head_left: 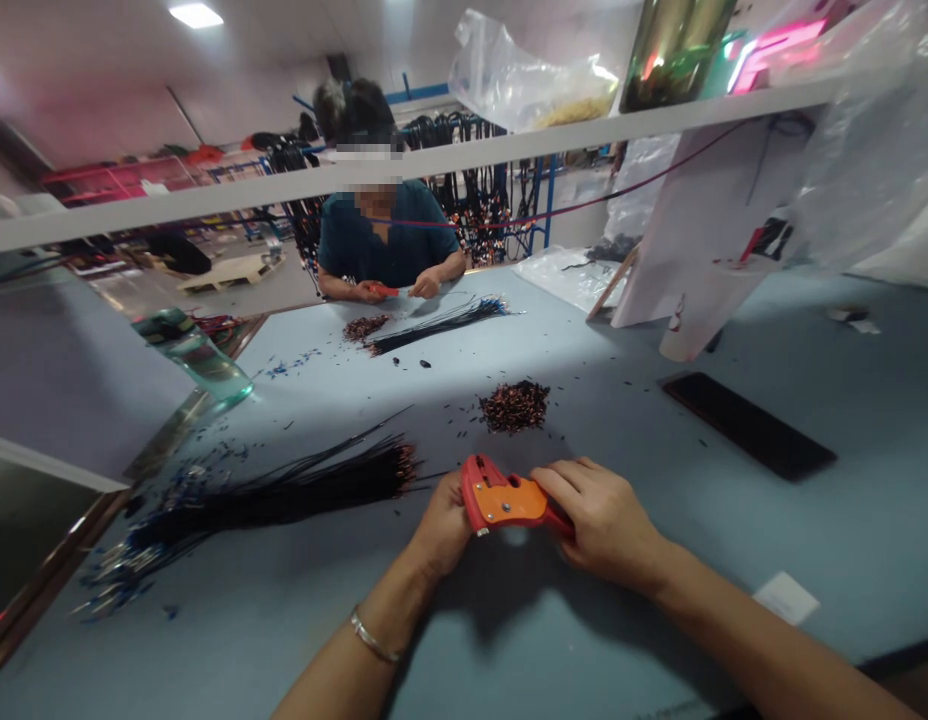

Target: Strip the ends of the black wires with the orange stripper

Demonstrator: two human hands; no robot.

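A red and orange crimping tool hangs just above the blue table, held between both hands. My right hand is wrapped round its handles. My left hand is closed at the tool's head, fingers curled behind it; what they pinch is hidden. A bundle of thin black wires with copper-coloured ends lies left of my left hand, tips pointing at the tool. A small heap of brown terminals sits just beyond the tool.
Across the table a person works with a similar tool, a wire bundle and a terminal heap. A black phone lies right. A glass jar stands left. A shelf rail crosses overhead.
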